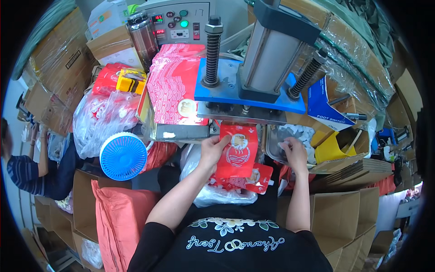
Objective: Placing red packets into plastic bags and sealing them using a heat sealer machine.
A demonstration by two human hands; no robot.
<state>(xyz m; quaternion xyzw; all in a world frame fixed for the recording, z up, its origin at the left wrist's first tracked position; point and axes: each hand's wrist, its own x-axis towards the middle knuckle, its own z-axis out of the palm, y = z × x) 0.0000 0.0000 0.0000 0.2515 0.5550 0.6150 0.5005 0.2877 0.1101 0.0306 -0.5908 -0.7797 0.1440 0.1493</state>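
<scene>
My left hand (212,152) grips the left edge of a flat red printed pouch (237,158), thumb on its front, just in front of the press. Below it, another red pouch (259,177) with a small white spout lies on a clear plastic bag (226,198) at my lap. My right hand (294,154) is over a clear tray (275,152) of small whitish pieces (304,136), fingers drawn together; whatever they hold is too small to make out. The press (249,97), with a blue plate and two spring posts, stands just beyond the held pouch.
Large red patterned sheets (174,86) lie left of the press, below a control panel (179,22). A blue fan (123,156) and a filled plastic bag (104,113) are at the left. Cardboard boxes (335,213) flank me. Another person (41,167) sits far left.
</scene>
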